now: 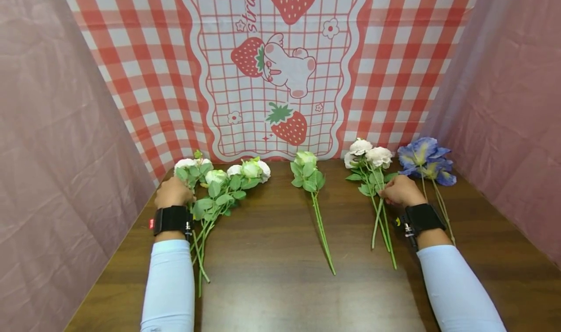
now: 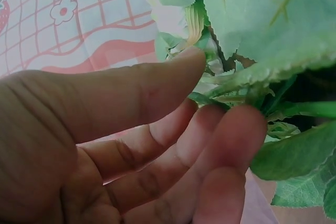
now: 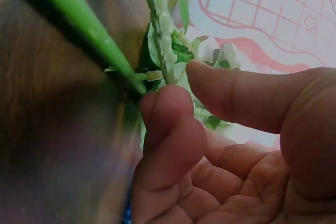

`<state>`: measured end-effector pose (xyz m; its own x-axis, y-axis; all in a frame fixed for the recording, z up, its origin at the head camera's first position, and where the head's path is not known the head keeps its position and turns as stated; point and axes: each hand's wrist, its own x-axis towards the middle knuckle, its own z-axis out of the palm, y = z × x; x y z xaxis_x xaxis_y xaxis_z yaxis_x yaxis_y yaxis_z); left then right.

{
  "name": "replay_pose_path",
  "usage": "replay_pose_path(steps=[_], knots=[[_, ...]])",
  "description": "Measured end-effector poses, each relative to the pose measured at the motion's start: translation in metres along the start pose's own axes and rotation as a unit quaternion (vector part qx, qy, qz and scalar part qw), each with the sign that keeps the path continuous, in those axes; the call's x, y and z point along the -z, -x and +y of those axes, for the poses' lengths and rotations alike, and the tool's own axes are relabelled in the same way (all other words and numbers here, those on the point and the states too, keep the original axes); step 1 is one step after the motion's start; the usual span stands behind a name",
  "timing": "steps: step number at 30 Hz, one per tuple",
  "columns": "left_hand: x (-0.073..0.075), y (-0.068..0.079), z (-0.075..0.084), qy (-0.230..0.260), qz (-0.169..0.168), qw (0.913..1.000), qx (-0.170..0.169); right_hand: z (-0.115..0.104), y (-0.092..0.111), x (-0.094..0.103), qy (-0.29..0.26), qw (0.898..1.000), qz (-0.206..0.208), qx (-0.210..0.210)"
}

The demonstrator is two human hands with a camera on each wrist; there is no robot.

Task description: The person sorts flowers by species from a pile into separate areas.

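On the left side of the table, my left hand [image 1: 172, 193] is at a bunch of white and pale green flowers [image 1: 216, 177] with leafy stems. Its thumb and curled fingertips pinch the greenery [image 2: 210, 98] under a large leaf in the left wrist view. Toward the right, my right hand [image 1: 402, 192] reaches several white flowers [image 1: 379, 156]. Between its thumb and bent fingers it pinches a green stem [image 3: 164, 30], seen in the right wrist view. The blooms above are partly hidden by leaves and fingers there.
A pale green rose [image 1: 305, 158] lies alone at the middle of the brown wooden table [image 1: 271, 254]. Blue-violet flowers [image 1: 425, 159] lie beyond my right hand. A red-and-white checked cloth [image 1: 390, 54] hangs at the back, with pink curtains [image 1: 57, 127] at both sides.
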<state>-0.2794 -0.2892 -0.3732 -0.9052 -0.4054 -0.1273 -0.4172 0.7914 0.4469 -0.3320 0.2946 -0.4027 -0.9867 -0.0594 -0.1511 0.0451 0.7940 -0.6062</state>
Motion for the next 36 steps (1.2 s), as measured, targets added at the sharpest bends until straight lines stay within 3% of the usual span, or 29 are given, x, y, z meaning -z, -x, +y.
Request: replay_pose_path(steps=[9,17,28,36], knots=[[-0.003,0.0,-0.002,-0.001,-0.001,1.0,-0.004,0.001,-0.001,0.002,0.021,1.0,-0.002,-0.005],[-0.003,0.006,-0.007,-0.04,-0.038,0.9963,-0.066,0.003,-0.001,0.004,0.037,0.999,0.005,0.007],[-0.001,0.002,-0.005,-0.072,-0.029,0.9956,-0.053,0.002,0.001,0.01,0.051,0.998,0.005,0.025],[-0.002,0.003,-0.001,-0.059,0.007,0.9974,-0.041,0.002,0.004,0.012,0.051,0.999,0.002,0.018]])
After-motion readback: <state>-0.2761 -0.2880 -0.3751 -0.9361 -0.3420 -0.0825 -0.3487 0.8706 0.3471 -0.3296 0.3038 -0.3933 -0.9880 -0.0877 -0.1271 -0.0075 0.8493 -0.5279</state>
